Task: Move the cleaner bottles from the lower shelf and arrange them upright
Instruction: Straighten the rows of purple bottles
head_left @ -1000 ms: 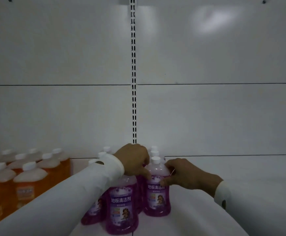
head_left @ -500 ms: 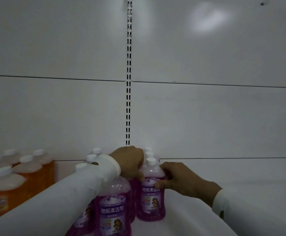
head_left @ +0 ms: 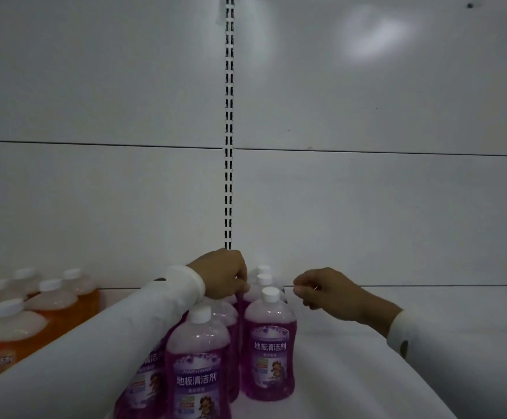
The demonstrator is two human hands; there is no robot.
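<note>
Several purple floor-cleaner bottles with white caps stand upright in rows on the white shelf (head_left: pixel 352 373). The front right purple bottle (head_left: pixel 269 346) stands free; another purple bottle (head_left: pixel 197 373) stands at the front left. My left hand (head_left: pixel 223 275) rests over the tops of bottles further back, its fingers curled down against them; what it grips is hidden. To the right of the rows my right hand (head_left: pixel 327 290) hovers with loosely curled fingers, apart from every bottle and holding nothing.
Orange cleaner bottles (head_left: pixel 31 322) with white caps fill the shelf's left side. A slotted upright rail (head_left: pixel 229 146) runs up the white back panel (head_left: pixel 382 207). Bare shelf lies to the right of the purple rows.
My right hand has let go of the front right purple bottle and drawn back to the right. My left hand stays on the rear bottles. The view has shifted slightly.
</note>
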